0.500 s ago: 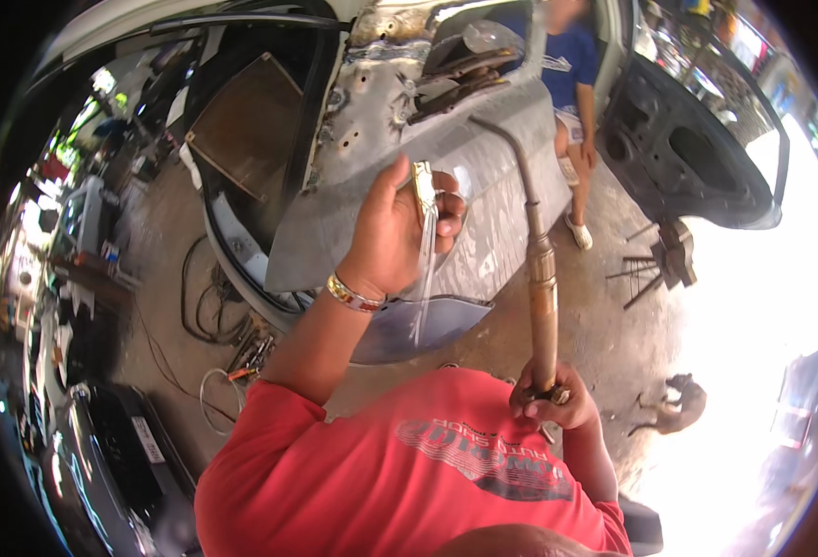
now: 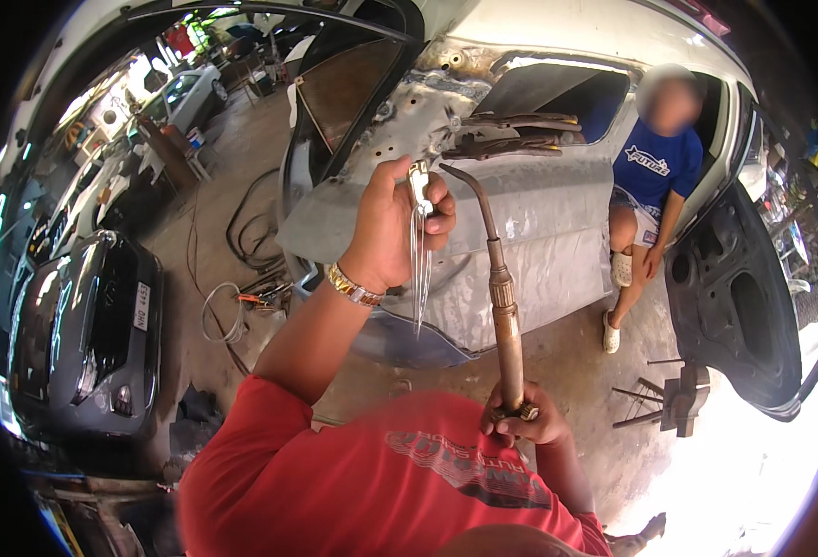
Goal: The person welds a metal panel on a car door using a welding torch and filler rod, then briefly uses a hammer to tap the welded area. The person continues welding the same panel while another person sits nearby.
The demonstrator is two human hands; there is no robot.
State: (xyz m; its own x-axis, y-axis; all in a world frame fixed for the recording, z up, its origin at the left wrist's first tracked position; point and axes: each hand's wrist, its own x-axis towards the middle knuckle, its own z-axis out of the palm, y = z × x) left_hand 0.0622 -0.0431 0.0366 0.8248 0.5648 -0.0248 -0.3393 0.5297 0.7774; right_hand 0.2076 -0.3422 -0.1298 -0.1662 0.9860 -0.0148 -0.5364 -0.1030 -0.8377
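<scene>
My left hand (image 2: 393,227) is raised in front of the grey car body, closed round a torch tip cleaner (image 2: 418,181), a small shiny metal case with long thin wires hanging from it. My right hand (image 2: 527,420), low near my red shirt, grips the lower end of a welding torch (image 2: 504,316) at its brass valve knobs (image 2: 517,408). The torch stands upright, and its bent nozzle (image 2: 464,176) points toward the tip cleaner, a short gap away. No flame shows at the nozzle. My left thumb rests alongside the metal case.
A stripped grey car side (image 2: 520,223) stands ahead, with an open black door panel (image 2: 734,288) at right. A person in a blue shirt (image 2: 655,162) sits at the car. A dark car (image 2: 84,334) is at left. Hoses (image 2: 251,223) and tools (image 2: 265,295) lie on the floor.
The torch has shifted left, bringing its nozzle closer to the tip cleaner. The left hand keeps its hold. The view has turned, showing more of the seated person and the dark car.
</scene>
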